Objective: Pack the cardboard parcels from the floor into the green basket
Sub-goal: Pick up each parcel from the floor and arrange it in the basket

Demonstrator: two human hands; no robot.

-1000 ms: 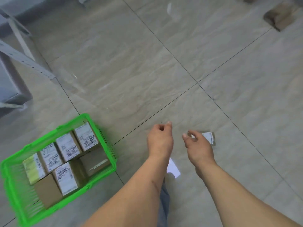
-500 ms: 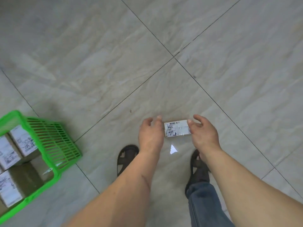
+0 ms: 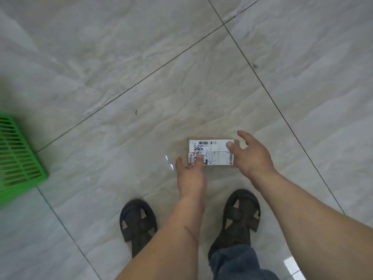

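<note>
A small cardboard parcel (image 3: 214, 153) with white shipping labels lies flat on the tiled floor just ahead of my feet. My left hand (image 3: 190, 175) reaches down to its left end, fingertips resting over the label's edge, fingers apart. My right hand (image 3: 252, 156) hovers at the parcel's right end with fingers spread and the thumb over the label corner. Neither hand has closed around it. Only a corner of the green basket (image 3: 19, 158) shows at the left edge; its contents are out of view.
My two feet in black sandals (image 3: 139, 223) (image 3: 240, 213) stand on the pale marble-look tiles right behind the parcel. Dark grout lines cross the floor.
The view has swung down and right, so the basket has slid to the left edge. My hands have dropped lower and spread to either end of the parcel.
</note>
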